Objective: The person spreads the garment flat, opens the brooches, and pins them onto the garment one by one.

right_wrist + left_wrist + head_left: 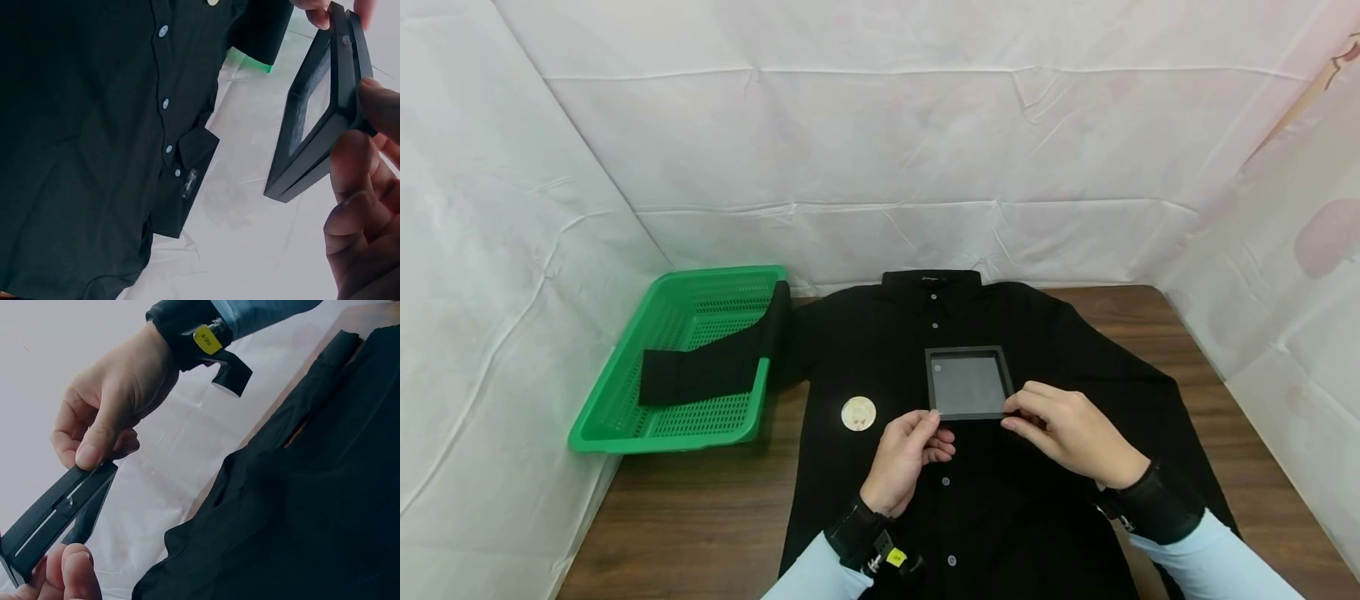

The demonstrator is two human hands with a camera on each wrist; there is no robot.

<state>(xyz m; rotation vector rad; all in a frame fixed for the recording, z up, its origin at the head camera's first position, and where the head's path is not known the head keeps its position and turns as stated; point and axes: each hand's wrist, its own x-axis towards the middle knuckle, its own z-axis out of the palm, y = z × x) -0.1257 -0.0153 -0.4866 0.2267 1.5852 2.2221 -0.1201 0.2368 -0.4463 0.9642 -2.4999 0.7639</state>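
Observation:
A thin square black display frame [967, 383] with a clear film window is raised over a black button-up shirt [857, 346]. My left hand [904, 458] pinches its near left corner between thumb and fingers. On the opposite near corner, my right hand [1071, 427] pinches it the same way. In the right wrist view the frame [306, 150] appears edge-on, with a narrow slit along its side and thumb and finger at one end. A small round pale disc [858, 413] lies on the shirt, left of the frame.
To the left stands a green plastic basket [591, 417] with perforated walls. One dark shirt sleeve [707, 371] drapes over its rim into it. Wooden tabletop [715, 508] shows around the shirt. White cloth walls [880, 142] enclose the back and sides.

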